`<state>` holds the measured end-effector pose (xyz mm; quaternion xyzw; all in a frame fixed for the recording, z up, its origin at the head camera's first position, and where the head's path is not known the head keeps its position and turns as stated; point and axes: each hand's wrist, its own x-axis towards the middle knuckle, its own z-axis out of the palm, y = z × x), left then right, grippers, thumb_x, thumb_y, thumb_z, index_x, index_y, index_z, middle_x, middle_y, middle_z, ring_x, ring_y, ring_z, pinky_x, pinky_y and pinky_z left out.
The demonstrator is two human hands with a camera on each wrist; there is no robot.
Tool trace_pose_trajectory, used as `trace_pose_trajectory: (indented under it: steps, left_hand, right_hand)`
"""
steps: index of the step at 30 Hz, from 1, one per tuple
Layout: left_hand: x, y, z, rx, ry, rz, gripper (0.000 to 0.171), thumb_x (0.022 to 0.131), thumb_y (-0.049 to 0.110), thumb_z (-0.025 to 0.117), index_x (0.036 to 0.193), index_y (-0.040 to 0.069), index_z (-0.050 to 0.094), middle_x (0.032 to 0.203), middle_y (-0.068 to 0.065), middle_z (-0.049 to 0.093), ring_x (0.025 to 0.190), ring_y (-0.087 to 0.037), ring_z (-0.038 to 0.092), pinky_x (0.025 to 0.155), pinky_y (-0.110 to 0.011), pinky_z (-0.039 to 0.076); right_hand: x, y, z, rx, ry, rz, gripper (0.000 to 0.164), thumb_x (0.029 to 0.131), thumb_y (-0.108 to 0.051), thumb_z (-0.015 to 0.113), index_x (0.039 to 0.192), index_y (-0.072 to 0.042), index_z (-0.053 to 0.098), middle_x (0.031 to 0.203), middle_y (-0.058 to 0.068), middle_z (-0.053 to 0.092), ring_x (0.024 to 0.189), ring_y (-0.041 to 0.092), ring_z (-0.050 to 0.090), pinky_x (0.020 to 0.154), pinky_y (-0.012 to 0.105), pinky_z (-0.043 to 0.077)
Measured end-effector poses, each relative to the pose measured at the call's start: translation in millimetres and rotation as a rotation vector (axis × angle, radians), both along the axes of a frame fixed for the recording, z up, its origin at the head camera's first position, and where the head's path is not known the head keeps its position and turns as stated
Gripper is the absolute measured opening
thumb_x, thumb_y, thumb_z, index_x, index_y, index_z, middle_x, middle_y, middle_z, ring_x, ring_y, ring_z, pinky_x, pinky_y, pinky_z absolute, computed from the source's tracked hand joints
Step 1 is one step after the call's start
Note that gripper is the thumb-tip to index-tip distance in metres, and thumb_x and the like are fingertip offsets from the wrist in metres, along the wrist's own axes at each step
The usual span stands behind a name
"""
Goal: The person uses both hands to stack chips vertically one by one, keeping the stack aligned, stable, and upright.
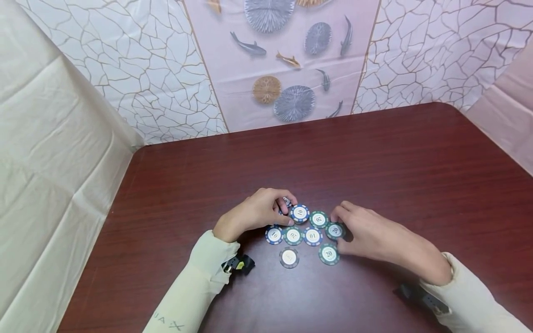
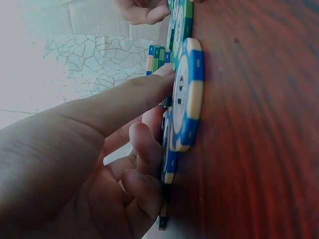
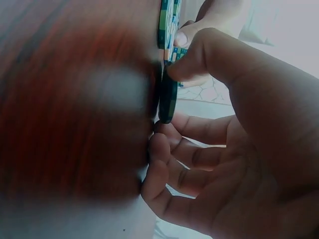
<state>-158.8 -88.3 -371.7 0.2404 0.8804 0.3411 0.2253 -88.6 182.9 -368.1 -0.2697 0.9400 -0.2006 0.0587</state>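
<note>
My left hand (image 1: 264, 208) curls its thumb and forefinger against the left side of a short stack of poker chips (image 1: 300, 213), topped by a blue one marked 10. The stack's striped edges (image 2: 157, 57) show beyond the thumb in the left wrist view. Under the left fingers lie more blue chips, partly hidden. My right hand (image 1: 366, 231) pinches a green poker chip (image 1: 335, 231) marked 20 between thumb and forefinger. In the right wrist view this chip (image 3: 168, 97) appears dark and edge-on, close over the table, with the other fingers curled beside it.
Flat chips lie close together near the hands: a blue one (image 1: 274, 235), a green one (image 1: 293, 236), another blue (image 1: 312, 236) and a green one (image 1: 319, 219). Nearer me are a grey chip (image 1: 289, 257) and a green chip (image 1: 329, 254). Patterned cloth (image 1: 166, 69) hangs behind the brown table (image 1: 200, 171).
</note>
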Motion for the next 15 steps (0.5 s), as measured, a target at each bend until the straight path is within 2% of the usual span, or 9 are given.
trace_pose_trajectory:
  steps: [10, 15]
  left_hand:
    - [-0.9, -0.5, -2.0, -0.002, 0.002, -0.007, 0.037, 0.088, 0.017, 0.088, 0.121, 0.019, 0.072, 0.093, 0.001, 0.066, 0.073, -0.015, 0.059, 0.068, -0.024, 0.049]
    - [-0.3, -0.7, -1.1, 0.012, -0.006, -0.003, 0.037, 0.088, 0.016, 0.089, 0.121, 0.018, 0.072, 0.093, 0.001, 0.066, 0.072, -0.015, 0.058, 0.066, -0.024, 0.049]
  right_hand:
    - [-0.3, 1.3, -0.5, -0.039, -0.010, -0.037, 0.040, 0.079, -0.007, 0.082, 0.114, -0.003, 0.061, 0.096, -0.001, 0.058, 0.074, 0.008, 0.052, 0.060, 0.026, 0.045]
    - [-1.7, 2.6, -1.8, -0.055, 0.020, -0.011, 0.043, 0.080, -0.006, 0.081, 0.119, -0.004, 0.063, 0.101, 0.001, 0.063, 0.079, 0.009, 0.056, 0.064, 0.029, 0.050]
